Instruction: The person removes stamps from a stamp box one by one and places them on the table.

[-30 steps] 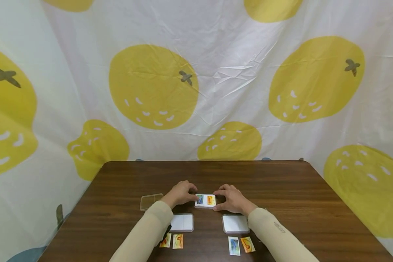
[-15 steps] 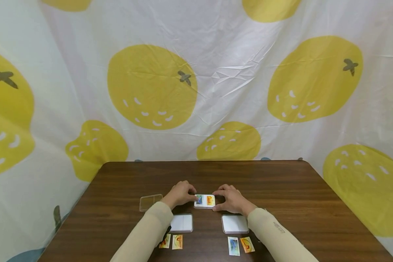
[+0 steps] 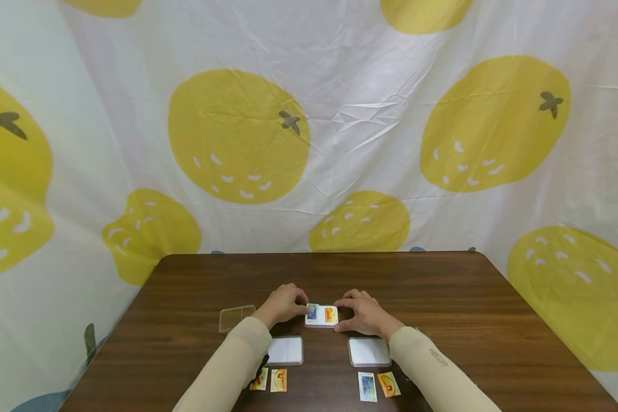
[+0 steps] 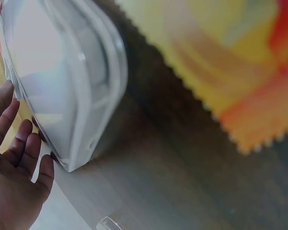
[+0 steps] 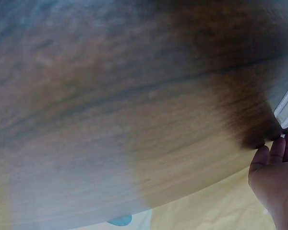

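Note:
A small flat clear case with a white insert (image 3: 321, 324) lies mid-table between both hands. On its right half sits an orange stamp (image 3: 331, 315). A blue stamp (image 3: 312, 311) is at the left half, slightly askew, its upper edge past the case's rim. My left hand (image 3: 283, 303) pinches the blue stamp by its left side; the fingertips are partly hidden. My right hand (image 3: 364, 315) grips the case's right end, thumb at the near corner and fingers at the far one. In the left wrist view a clear-edged case (image 4: 84, 110) looms large beside the left hand (image 4: 19, 177).
Two more white-backed clear cases (image 3: 286, 351) (image 3: 369, 352) lie nearer me. A transparent lid (image 3: 230, 320) is at the left. Loose stamps lie in front: two left, an orange one (image 3: 278, 380) among them, and two right, a blue one (image 3: 368, 387) among them. A fruit-print cloth (image 3: 360, 143) hangs behind the table.
The blue stamp has shifted slightly up and left with the left hand's fingers, out of line with the orange stamp. The right hand and the case stay in place.

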`<state>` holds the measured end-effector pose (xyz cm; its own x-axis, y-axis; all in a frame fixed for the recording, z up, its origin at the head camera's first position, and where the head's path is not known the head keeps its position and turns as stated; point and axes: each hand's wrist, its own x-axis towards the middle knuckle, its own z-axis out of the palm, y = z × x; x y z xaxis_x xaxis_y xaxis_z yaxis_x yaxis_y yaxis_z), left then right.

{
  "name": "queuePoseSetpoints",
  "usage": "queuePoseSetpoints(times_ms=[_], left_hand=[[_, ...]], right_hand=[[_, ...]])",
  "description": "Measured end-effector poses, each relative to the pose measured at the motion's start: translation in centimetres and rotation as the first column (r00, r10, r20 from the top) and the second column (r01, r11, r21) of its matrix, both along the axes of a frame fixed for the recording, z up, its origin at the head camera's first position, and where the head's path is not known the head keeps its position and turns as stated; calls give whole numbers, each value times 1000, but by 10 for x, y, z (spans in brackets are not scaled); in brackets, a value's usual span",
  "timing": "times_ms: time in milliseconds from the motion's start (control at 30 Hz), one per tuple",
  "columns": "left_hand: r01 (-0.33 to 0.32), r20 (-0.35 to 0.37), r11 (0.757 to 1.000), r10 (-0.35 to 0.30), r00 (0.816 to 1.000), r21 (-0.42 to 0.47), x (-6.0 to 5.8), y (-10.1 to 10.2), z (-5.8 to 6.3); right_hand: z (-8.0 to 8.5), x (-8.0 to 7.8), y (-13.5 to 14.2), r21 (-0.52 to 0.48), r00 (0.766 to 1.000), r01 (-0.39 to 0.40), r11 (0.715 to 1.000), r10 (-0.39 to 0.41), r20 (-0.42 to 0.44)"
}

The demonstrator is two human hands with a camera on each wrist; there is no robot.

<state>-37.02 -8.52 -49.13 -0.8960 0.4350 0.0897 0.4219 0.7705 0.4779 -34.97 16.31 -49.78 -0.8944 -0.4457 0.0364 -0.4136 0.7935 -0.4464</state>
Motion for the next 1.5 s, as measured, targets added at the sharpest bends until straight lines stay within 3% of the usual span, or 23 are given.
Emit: queuePoseSetpoints(times_ms=[133,533,967,1167,1500], left_hand=[[7,-2,999,-6,1000,46,-1,0,1],[-20,109,984,0,994,179,-2,-6,10],[-46,232,937,-38,972,346,-4,-20,17],[-83,274,947,-5,962,310,-5,-31,24],[-50,338,980,-19,941,193,-5,-53,31]], right_hand=[[0,0,0,1,1000,-1,1000,1,-8],[1,0,1,-7,1000,13,1000,-13,5],[1,0,2,-5,1000,-5,1000,5,3],[1,0,1,-10,1000,-6,1000,6,6],[-2,-1,1,-7,1000,5,1000,-5,6]])
